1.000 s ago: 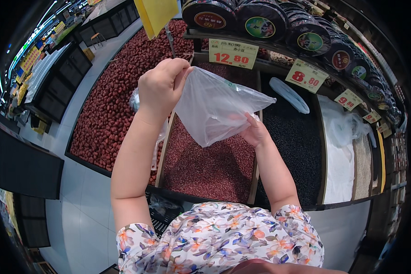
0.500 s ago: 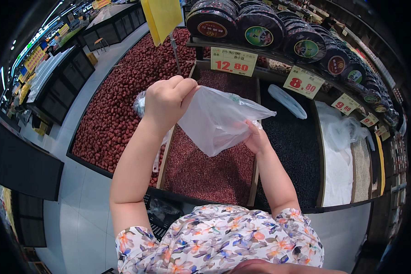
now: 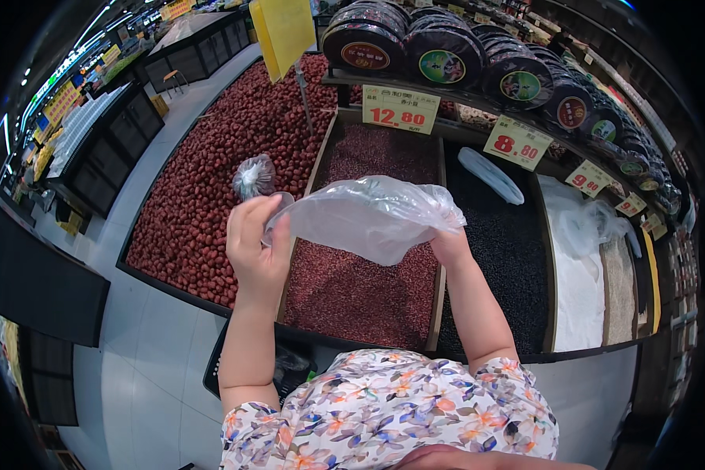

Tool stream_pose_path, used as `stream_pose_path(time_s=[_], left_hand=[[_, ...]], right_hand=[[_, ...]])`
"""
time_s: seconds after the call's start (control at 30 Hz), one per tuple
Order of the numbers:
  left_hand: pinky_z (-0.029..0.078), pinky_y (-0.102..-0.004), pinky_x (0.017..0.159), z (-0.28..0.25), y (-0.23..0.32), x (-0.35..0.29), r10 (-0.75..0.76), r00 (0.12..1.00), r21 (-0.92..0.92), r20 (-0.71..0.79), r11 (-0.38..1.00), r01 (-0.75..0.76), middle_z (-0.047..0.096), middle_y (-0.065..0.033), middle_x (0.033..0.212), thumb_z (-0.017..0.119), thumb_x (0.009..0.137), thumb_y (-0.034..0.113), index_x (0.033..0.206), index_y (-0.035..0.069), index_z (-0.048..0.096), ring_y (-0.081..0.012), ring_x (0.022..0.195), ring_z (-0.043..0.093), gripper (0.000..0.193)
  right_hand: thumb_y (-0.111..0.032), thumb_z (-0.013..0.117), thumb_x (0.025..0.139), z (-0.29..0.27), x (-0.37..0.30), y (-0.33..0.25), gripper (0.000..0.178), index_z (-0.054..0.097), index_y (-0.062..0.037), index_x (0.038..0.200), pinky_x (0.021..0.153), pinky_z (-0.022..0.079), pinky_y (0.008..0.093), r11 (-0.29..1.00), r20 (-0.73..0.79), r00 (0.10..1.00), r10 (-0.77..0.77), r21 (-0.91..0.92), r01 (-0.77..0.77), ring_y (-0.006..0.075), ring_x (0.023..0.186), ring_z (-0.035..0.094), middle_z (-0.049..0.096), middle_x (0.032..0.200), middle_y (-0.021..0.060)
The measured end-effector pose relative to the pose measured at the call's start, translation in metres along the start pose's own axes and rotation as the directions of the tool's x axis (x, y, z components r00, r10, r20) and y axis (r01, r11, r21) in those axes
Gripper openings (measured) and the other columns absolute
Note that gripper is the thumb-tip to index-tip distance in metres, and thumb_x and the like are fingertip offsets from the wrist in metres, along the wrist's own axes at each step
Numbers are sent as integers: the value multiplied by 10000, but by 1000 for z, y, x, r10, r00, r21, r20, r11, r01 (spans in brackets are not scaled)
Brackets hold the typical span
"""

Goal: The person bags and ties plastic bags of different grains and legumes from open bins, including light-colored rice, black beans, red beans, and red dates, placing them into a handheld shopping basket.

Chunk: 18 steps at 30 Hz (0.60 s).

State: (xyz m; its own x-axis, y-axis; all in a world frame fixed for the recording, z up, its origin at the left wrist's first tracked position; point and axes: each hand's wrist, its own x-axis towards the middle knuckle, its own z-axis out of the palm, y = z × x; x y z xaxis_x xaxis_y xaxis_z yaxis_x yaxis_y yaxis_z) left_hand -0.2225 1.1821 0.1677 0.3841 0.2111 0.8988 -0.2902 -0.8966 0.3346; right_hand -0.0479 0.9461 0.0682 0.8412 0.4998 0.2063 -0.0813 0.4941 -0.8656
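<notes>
A thin translucent plastic bag [image 3: 352, 219] stretches between my hands above the bin of small red beans [image 3: 360, 298]. My left hand [image 3: 251, 239] is curled at the bag's left end, with an edge of the plastic between thumb and fingers. My right hand [image 3: 450, 243] is closed round the bag's bunched right end, over the border between the red beans and the black beans [image 3: 493, 258]. The bag sags in the middle and looks empty. Behind my left hand, a bunched clear plastic bag [image 3: 254, 176] lies on the red dates [image 3: 188, 196].
Wooden dividers separate the bins. Another plastic bag [image 3: 489, 174] lies on the black beans, and one [image 3: 583, 227] on the white goods to the right. Price cards [image 3: 399, 110] and round black packages [image 3: 439, 59] line the back shelf. A dark basket [image 3: 290, 360] sits below the bin's front edge.
My left hand has come down and left from its raised grip, turning palm-inward. The bag has swung from hanging pointed to lying stretched sideways. My right hand has gathered its end.
</notes>
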Motion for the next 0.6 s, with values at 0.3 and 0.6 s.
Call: stream_pose_path(time_s=[0.3, 0.6], left_hand=[[454, -266, 805, 10, 30, -140, -551, 451, -318, 702, 325, 891, 535, -186, 1159, 564, 869, 148, 1284, -62, 359, -163, 962, 563, 508], [410, -311, 879, 21, 43, -195, -609, 489, -297, 624, 394, 870, 556, -126, 1087, 719, 740, 266, 1184, -30, 420, -188, 998, 536, 612]], right_hand=[[-73, 550, 757, 60, -40, 47, 206, 625, -82, 948, 770, 475, 375, 563, 562, 826, -43, -670, 485, 292, 873, 599, 623, 942, 131], [-187, 577, 712, 92, -73, 94, 134, 630, -69, 751, 635, 461, 396, 474, 629, 727, 276, -747, 466, 316, 742, 601, 625, 774, 136]])
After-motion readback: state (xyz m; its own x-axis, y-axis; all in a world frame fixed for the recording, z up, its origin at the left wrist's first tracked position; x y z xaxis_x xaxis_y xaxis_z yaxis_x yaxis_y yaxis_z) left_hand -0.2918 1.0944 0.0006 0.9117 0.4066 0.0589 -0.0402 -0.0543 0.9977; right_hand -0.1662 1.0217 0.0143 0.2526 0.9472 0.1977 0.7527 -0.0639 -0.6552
